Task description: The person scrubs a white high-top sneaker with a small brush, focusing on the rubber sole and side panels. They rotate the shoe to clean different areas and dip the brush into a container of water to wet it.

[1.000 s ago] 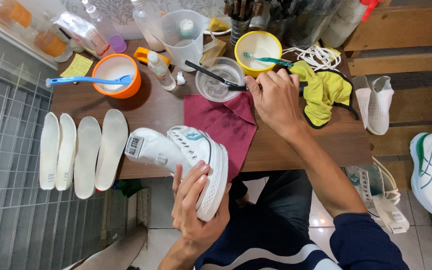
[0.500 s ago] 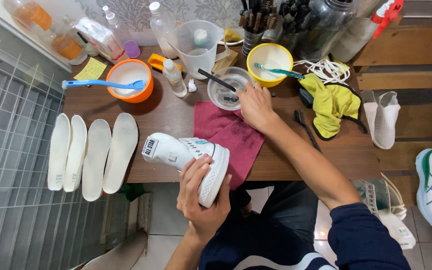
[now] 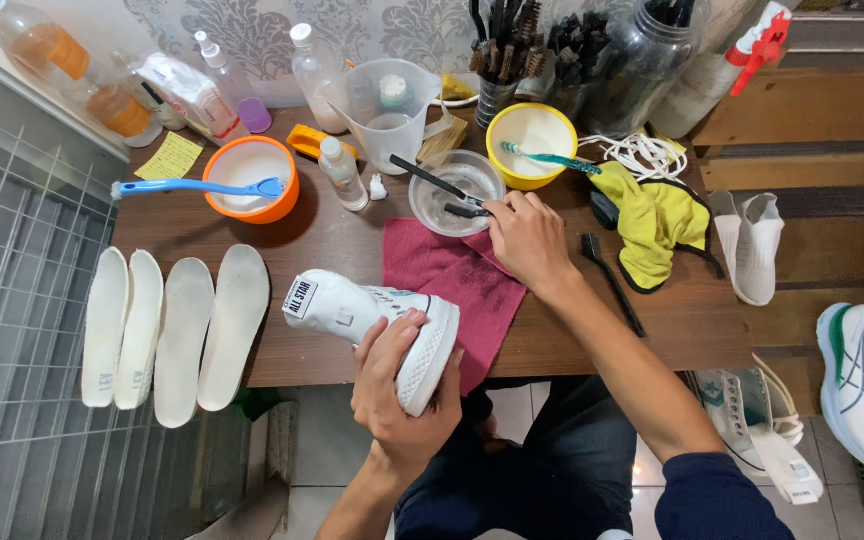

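The left hand (image 3: pixel 397 385) is clamped around the toe of a white high-top sneaker (image 3: pixel 372 320) at the near table edge, beside the maroon cloth (image 3: pixel 452 280); the right hand (image 3: pixel 527 240) has its fingers closed on a black brush (image 3: pixel 442 188) dipped in the clear bowl (image 3: pixel 447 195) further back. Judged from this, wetting only the bristles and keeping the shoe propped firmly would serve best; a square patch label sits on the ankle; a yellow note (image 3: pixel 170 156) lies far left beside a white pouch (image 3: pixel 184 88).
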